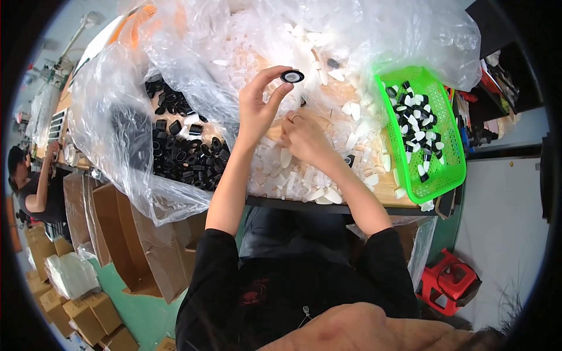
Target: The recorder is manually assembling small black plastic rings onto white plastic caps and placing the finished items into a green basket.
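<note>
Between thumb and fingers, my left hand (260, 102) holds up a small black oval cap (292, 76) with a pale centre. My right hand (307, 139) is lower and slightly right, low over the table, its fingers curled together; whatever is in them is hidden. Around and below it lie many small clear and white plastic pieces (285, 181), among them white oval pieces (332, 195). To the left, a heap of hollow black caps (190, 161) spreads on clear plastic.
At the right stands a green basket (453, 169) with several black-and-white pieces inside. Clear plastic sheeting (117, 134) drapes the table's left and far sides. A red stool (448, 281) is at lower right, open cardboard boxes (126, 240) at lower left. Another person (38, 193) works far left.
</note>
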Motion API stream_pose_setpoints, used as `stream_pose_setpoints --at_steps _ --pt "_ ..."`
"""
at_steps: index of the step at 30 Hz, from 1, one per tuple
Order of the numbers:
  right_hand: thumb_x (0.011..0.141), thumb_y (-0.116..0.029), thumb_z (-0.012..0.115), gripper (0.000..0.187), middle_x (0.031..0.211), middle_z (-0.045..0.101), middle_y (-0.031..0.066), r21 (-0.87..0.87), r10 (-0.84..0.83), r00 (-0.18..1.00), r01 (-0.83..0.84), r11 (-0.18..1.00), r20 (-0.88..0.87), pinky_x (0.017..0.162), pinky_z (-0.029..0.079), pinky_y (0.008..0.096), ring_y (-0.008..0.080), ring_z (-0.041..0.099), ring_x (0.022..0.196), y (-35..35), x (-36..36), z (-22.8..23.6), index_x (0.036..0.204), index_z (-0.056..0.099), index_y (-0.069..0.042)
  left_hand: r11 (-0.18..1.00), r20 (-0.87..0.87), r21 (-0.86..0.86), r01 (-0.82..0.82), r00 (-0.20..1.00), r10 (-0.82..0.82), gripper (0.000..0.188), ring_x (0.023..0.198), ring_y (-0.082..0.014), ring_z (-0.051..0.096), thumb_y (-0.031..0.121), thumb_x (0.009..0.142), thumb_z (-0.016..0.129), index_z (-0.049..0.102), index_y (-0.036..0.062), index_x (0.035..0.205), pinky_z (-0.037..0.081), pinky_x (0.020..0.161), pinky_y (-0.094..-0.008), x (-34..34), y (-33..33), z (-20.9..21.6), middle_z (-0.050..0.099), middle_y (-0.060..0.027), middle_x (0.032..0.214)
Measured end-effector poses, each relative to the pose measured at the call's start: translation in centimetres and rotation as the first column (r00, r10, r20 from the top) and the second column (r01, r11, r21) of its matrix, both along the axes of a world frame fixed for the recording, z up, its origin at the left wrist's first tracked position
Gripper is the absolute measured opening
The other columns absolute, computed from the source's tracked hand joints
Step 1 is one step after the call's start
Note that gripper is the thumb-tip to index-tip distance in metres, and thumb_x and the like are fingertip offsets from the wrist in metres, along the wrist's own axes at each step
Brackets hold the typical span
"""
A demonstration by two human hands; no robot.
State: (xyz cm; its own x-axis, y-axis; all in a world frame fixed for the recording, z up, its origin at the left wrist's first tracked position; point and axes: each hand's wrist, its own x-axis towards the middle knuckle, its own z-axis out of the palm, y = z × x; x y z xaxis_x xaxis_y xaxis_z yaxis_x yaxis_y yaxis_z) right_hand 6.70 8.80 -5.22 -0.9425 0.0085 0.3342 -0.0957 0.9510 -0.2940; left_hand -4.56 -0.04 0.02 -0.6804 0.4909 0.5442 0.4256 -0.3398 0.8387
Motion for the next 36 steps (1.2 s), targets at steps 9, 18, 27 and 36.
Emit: stream_pose_setpoints --at_steps 9,18,27,36 --pt "0.082 -0.008 0.067 0.007 0.097 0.062 0.0119 -0.301 -0.004 0.989 0.049 0.952 0.148 0.074 0.052 0.0362 0.0288 0.063 0.083 1.1 -0.1 3.8 0.085 0.065 -0.002 0.993 -0.11 -0.052 -0.103 0.989 0.097 0.026 0.095 -0.0196 0.066 0.001 0.083 0.071 0.066 0.0007 0.108 0.049 0.085 -0.0293 -0.1 0.0 -0.1 0.07 -0.0108 0.102" --pt "0.085 0.004 0.065 0.013 0.087 0.064 0.006 -0.523 -0.318 0.827 0.035 0.852 -0.463 0.068 0.052 0.0261 0.0168 0.063 0.074 4.0 1.4 8.1 0.095 0.068 -0.003 0.976 -0.357 -0.168 -0.141 0.931 0.073 0.031 0.09 -0.0277 0.064 -0.002 0.078 0.071 0.067 0.0051 0.108 0.05 0.079 -0.0344 0.7 0.4 0.4 0.068 -0.0104 0.097" --pt "0.079 0.006 0.069 0.019 0.09 0.064 0.0062 -0.241 -0.129 0.821 -0.011 0.97 -0.556 0.062 0.054 0.0318 0.0208 0.064 0.075 5.0 1.3 7.1 0.095 0.068 -0.005 0.972 -0.352 -0.178 -0.156 0.932 0.085 0.031 0.089 -0.028 0.064 -0.002 0.076 0.072 0.067 0.0047 0.106 0.05 0.078 -0.0352 0.9 0.5 0.3 0.068 -0.0103 0.095" --pt "0.077 0.006 0.071 0.017 0.098 0.065 0.0079 -0.224 -0.118 0.809 -0.018 0.974 -0.576 0.068 0.052 0.0309 0.0226 0.063 0.082 4.8 0.9 6.7 0.092 0.067 -0.001 0.973 -0.412 -0.207 -0.104 0.911 0.01 0.035 0.093 -0.0258 0.064 -0.007 0.075 0.07 0.067 0.0032 0.108 0.05 0.081 -0.0332 1.2 0.4 0.7 0.069 -0.0112 0.1"
